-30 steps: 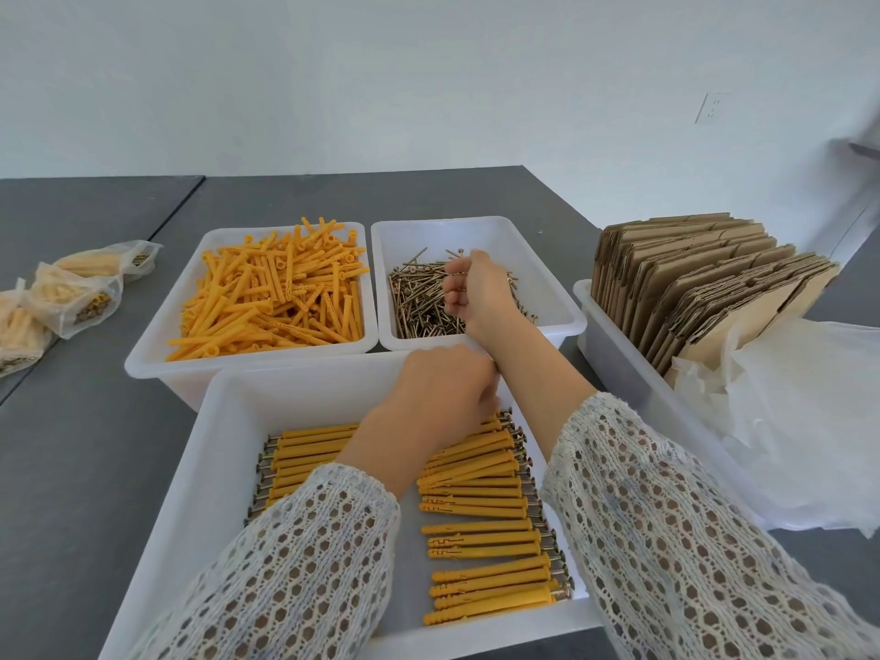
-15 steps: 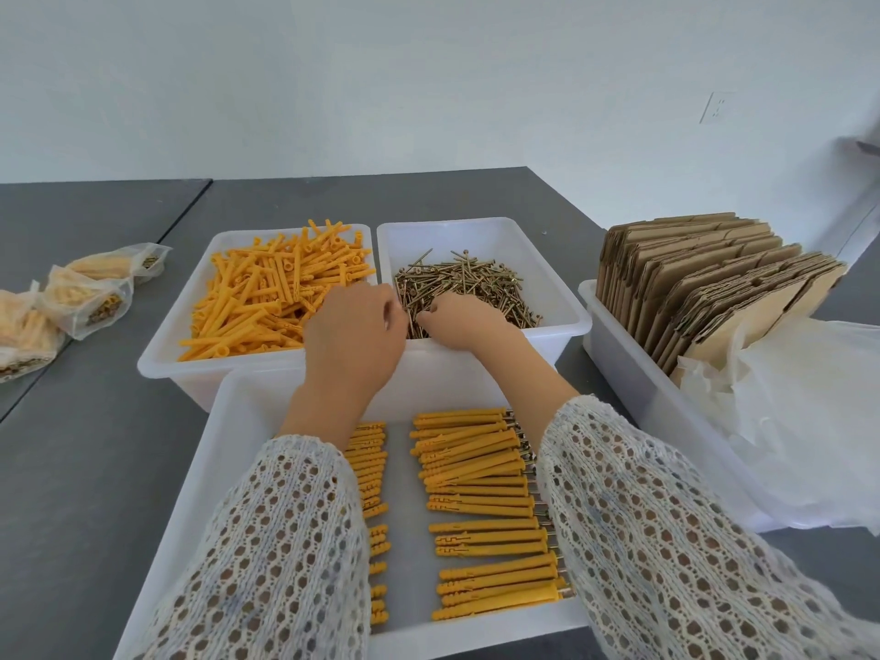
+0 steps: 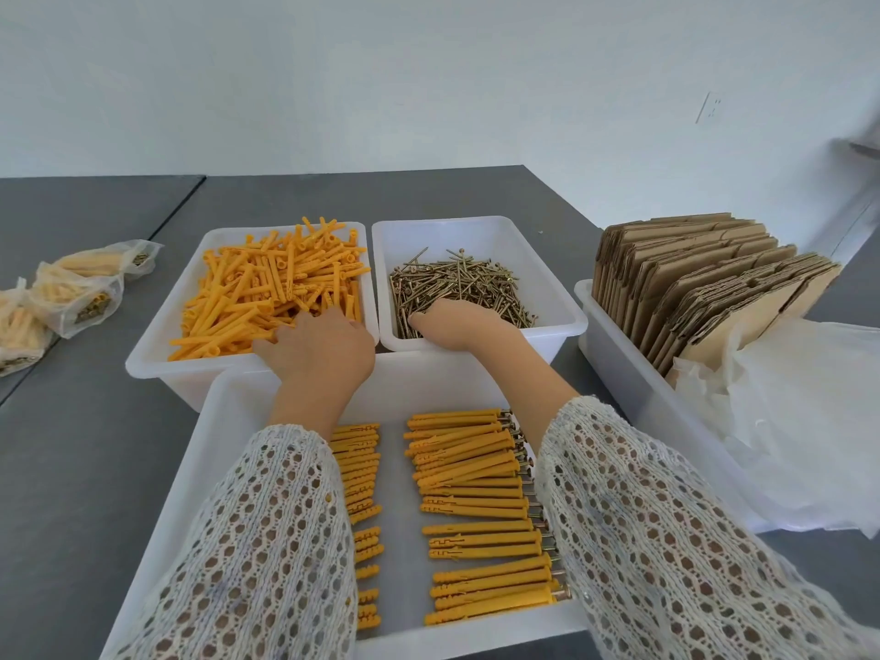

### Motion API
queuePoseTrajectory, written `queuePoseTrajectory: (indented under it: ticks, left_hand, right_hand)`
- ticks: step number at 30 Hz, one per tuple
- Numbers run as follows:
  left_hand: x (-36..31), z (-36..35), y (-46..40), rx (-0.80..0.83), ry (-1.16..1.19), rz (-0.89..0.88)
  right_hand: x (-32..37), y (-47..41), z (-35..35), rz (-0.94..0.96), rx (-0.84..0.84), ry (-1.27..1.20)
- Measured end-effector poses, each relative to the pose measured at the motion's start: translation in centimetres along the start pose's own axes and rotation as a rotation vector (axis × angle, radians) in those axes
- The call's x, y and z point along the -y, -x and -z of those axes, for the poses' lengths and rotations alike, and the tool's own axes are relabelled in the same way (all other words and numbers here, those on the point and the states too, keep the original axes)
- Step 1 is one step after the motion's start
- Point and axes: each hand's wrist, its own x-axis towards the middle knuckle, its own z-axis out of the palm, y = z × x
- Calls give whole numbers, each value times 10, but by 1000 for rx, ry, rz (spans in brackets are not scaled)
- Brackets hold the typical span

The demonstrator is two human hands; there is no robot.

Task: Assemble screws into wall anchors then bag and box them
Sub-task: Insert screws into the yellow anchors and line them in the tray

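Bags (image 3: 81, 297): filled, lying far left on grey table (image 3: 71, 469), apart from trays.
Anchors (image 3: 271, 288): loose orange heap in left rear tray (image 3: 157, 359).
Left hand (image 3: 316, 354): palm down on anchors at near edge, fingers spread; can't tell if gripping any.
Front tray (image 3: 214, 445): rows of anchors with screws in, under both sleeves.
Screws (image 3: 457, 288): pile in middle rear tray (image 3: 547, 278).
Right hand (image 3: 464, 323): resting on screws, fingers curled; grip unclear.
Cardboard (image 3: 705, 288): flat boxes upright in right tray (image 3: 614, 364), white plastic sheets (image 3: 785, 421) beside.

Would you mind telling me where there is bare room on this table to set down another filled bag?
Bare grey table lies left of the near tray, below the filled bags. More lies behind the anchor bin and screw bin. Between the bins it is crowded.
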Motion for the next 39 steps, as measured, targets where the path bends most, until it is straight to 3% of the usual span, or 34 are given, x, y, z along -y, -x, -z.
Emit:
queuePoseTrajectory:
  ticks: [8, 20, 30, 39]
  left_hand:
    - [8, 2, -3, -12, 18, -103]
    - [8, -8, -2, -182, 161, -122]
    - [7, -9, -1, -198, 178, -108]
    - [6, -12, 4, -377, 365, -116]
  right_hand:
    - [-3, 3, -2, 99, -92, -88]
    - [-4, 7, -4, 132, -176, -151]
    - [-5, 8, -5, 166, -225, -185]
    - [-6, 7, -6, 209, -258, -234]
